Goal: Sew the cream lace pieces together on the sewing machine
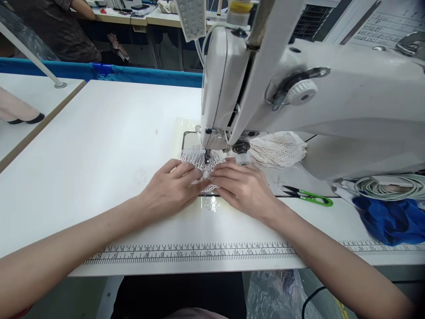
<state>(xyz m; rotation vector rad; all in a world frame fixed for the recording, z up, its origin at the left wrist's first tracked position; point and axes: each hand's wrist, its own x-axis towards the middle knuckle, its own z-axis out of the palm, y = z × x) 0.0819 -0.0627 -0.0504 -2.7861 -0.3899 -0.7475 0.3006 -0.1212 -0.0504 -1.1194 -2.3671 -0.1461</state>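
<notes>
The tabletop (133, 133) is lit brightly and evenly, and only soft shadows are cast. Glare is thrown back from the clear tape (211, 204) just below the fingers (229, 182). Far to their upper right, print on a sheet (381, 26) is blurred past reading, and the right-hand corners are darkened.

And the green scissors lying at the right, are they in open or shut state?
Open: the green scissors lie with their two black blades visibly apart at the tips.

Numbers 10 through 16 on ruler (199, 253)
</notes>
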